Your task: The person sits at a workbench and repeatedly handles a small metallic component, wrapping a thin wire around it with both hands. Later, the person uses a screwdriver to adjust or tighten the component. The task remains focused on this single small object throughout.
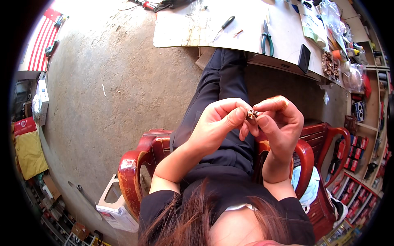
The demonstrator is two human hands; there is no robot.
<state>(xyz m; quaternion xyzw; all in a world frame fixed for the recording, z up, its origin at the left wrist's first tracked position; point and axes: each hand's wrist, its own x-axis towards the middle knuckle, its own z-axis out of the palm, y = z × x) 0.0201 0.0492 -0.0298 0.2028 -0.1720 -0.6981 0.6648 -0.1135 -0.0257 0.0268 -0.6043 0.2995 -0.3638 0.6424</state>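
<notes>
Above my lap, my left hand [219, 123] and my right hand [283, 125] meet fingertip to fingertip. Between them is a small, shiny cylindrical metal part [250, 114]. The left thumb and forefinger pinch it from one side. From the other side the right thumb and forefinger close on its darker, thin end, and I cannot make out whether that end is a separate piece. Dark smudges mark the right forefinger. On the white table [180, 28] ahead lie a screwdriver [225, 27], a small copper-coloured piece [238, 33] and pliers with teal handles [267, 41].
A black phone [304, 58] rests near the table's front edge, beside a container of copper-coloured parts [330, 66]. I sit on a red wooden chair [132, 174]. A pale plastic stool [113, 201] stands on the concrete floor at left. Stocked shelves [369, 123] line the right.
</notes>
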